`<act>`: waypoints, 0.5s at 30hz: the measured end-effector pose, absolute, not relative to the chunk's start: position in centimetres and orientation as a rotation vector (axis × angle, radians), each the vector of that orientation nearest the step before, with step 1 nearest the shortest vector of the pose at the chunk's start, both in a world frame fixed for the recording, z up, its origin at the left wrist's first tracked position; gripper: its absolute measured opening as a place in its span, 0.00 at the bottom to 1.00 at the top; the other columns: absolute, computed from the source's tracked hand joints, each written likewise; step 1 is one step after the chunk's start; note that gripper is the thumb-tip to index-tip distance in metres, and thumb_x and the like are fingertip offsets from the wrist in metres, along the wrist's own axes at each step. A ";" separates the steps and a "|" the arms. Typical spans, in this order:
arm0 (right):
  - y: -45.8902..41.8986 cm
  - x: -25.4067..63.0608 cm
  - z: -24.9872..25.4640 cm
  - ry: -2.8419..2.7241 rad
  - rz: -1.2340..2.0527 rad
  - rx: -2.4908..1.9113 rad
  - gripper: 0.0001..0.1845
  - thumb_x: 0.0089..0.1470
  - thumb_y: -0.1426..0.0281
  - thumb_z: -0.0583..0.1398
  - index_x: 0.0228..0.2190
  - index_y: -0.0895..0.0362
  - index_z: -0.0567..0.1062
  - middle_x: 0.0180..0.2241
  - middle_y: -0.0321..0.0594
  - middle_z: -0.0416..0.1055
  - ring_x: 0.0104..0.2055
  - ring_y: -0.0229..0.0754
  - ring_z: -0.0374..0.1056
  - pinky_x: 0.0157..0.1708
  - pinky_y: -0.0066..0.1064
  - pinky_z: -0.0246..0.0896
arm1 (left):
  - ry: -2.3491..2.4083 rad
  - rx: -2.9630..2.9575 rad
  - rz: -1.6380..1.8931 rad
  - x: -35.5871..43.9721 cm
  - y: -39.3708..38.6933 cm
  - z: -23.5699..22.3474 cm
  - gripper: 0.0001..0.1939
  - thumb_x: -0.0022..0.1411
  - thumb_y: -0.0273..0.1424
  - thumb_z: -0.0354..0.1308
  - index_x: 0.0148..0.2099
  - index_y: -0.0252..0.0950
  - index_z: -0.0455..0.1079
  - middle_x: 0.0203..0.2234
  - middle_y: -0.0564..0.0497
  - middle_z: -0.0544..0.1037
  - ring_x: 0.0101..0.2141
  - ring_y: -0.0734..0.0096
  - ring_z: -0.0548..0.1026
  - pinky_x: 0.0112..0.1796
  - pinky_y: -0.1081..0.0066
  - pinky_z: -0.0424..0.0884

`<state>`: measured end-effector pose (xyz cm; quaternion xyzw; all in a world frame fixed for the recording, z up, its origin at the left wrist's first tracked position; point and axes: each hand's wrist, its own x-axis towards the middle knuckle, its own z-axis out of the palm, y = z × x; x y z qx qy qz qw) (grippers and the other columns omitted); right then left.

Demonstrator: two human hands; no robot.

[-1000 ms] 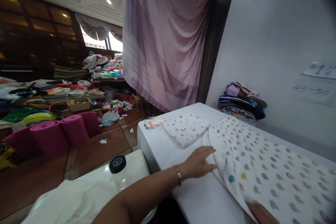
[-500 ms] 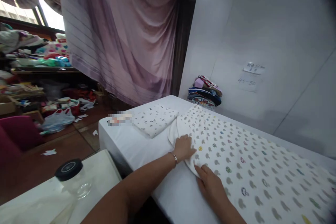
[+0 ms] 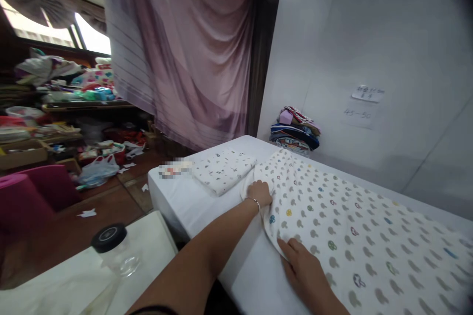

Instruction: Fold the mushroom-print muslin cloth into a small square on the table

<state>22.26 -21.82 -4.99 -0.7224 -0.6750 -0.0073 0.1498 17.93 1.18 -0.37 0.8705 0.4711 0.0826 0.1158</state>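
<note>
A large white cloth printed with grey and coloured animal-head shapes (image 3: 332, 226) lies spread over the white-covered table (image 3: 236, 256). My left hand (image 3: 260, 193), with a bracelet at the wrist, is closed on this cloth near its left edge; its fingertips are partly hidden. Nearer to me, my right hand (image 3: 301, 258) pinches the same edge, thumb on top and the other fingers underneath. Between the two hands the edge curves and lifts a little. Beyond my left hand lies a folded white cloth with small dark prints (image 3: 223, 170).
A clear jar with a black lid (image 3: 114, 246) stands on a pale side surface at lower left. Folded fabrics (image 3: 295, 130) are stacked by the grey wall. A pinkish curtain (image 3: 192, 49) hangs behind the table. Bags and scraps litter the floor at left; a pixelated patch covers something on the table corner.
My left hand has gone from fingers laid across the cloth to a closed grip. The cloth's edge between my hands has shifted slightly. The whole view has moved a little to the left.
</note>
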 end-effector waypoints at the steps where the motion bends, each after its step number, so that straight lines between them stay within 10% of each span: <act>1: -21.8 22.4 -5.3 -1.928 -0.032 -2.058 0.22 0.56 0.74 0.48 0.51 0.54 0.68 0.39 0.44 0.69 0.38 0.42 0.68 0.37 0.30 0.64 | 1.394 2.530 0.245 17.7 1.6 -0.3 0.19 0.50 0.32 0.57 0.46 0.34 0.69 0.46 0.40 0.70 0.46 0.56 0.68 0.45 0.62 0.64; 15: -21.1 23.9 -8.9 -1.917 -0.154 -1.878 0.22 0.56 0.71 0.49 0.48 0.49 0.72 0.37 0.42 0.72 0.35 0.42 0.71 0.32 0.28 0.68 | 1.593 2.141 0.503 12.2 4.4 -1.1 0.20 0.54 0.28 0.56 0.51 0.30 0.64 0.46 0.36 0.72 0.47 0.54 0.71 0.45 0.61 0.66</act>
